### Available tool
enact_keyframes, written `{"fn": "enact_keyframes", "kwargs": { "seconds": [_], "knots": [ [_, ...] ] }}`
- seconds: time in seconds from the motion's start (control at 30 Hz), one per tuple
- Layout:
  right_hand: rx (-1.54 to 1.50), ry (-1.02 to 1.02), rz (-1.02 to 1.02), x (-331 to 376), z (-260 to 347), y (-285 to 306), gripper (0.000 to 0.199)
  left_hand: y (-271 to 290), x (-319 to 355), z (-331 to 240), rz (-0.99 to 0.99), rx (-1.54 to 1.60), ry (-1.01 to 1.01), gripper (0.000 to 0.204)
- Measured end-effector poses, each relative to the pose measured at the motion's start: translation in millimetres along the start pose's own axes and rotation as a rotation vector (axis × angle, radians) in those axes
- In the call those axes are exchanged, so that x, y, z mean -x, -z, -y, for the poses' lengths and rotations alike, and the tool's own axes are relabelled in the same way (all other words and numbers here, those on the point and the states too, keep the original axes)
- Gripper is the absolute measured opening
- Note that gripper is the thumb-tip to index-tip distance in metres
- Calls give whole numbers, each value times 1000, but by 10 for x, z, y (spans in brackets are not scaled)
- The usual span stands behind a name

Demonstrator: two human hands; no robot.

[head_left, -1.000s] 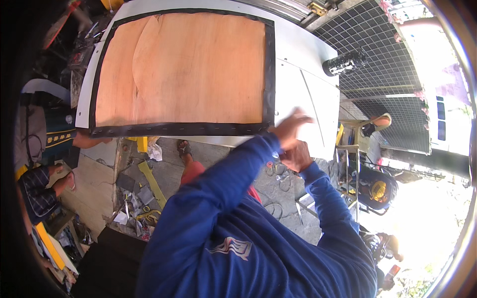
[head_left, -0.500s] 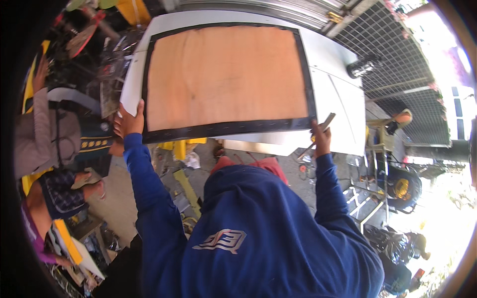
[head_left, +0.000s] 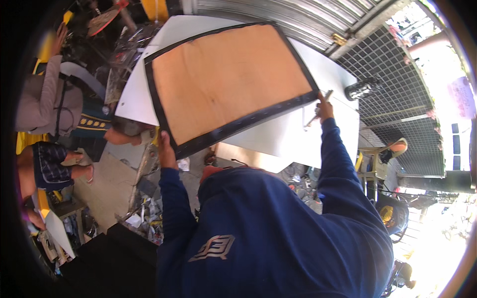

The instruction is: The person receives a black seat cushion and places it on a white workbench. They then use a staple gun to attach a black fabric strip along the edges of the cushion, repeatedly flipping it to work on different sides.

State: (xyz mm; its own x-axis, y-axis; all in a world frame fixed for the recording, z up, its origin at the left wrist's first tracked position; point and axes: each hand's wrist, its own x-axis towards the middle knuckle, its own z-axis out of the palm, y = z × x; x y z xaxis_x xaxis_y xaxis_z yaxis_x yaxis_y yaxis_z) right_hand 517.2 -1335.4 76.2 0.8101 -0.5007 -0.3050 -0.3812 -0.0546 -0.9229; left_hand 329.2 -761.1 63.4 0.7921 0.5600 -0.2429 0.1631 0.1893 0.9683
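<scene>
Ribbed metal shutter (head_left: 293, 20) stands beyond the white tabletop (head_left: 283, 141). Slanted over the tabletop is a black-bordered wooden panel (head_left: 233, 79), its near left corner past the tabletop's near edge. There the left hand (head_left: 167, 151) grasps the border; over the tabletop's right part, the right hand (head_left: 325, 110) grips another corner plus a slim tool (head_left: 312, 120).

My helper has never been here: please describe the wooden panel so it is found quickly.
Find the white work surface beside the ribbed metal shutter. There, the left hand and right hand touch the wooden panel. A black border around tan wood sets it apart from the white.
</scene>
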Motion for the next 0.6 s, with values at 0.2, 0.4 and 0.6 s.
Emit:
{"fn": "enact_keyframes", "kwargs": {
  "seconds": [0.2, 0.4, 0.6],
  "knots": [
    [36, 85, 116, 89, -172, 608, 47, -522, 820, 203, -113, 135, 50, 72],
    [692, 242, 21, -8, -462, 1063, 56, -960, 1311, 621, -447, 8, -36, 69],
    [915, 451, 93, -60, -626, 755, 56, -1633, 1548, 884, -489, 254, 41, 70]
  ]
}}
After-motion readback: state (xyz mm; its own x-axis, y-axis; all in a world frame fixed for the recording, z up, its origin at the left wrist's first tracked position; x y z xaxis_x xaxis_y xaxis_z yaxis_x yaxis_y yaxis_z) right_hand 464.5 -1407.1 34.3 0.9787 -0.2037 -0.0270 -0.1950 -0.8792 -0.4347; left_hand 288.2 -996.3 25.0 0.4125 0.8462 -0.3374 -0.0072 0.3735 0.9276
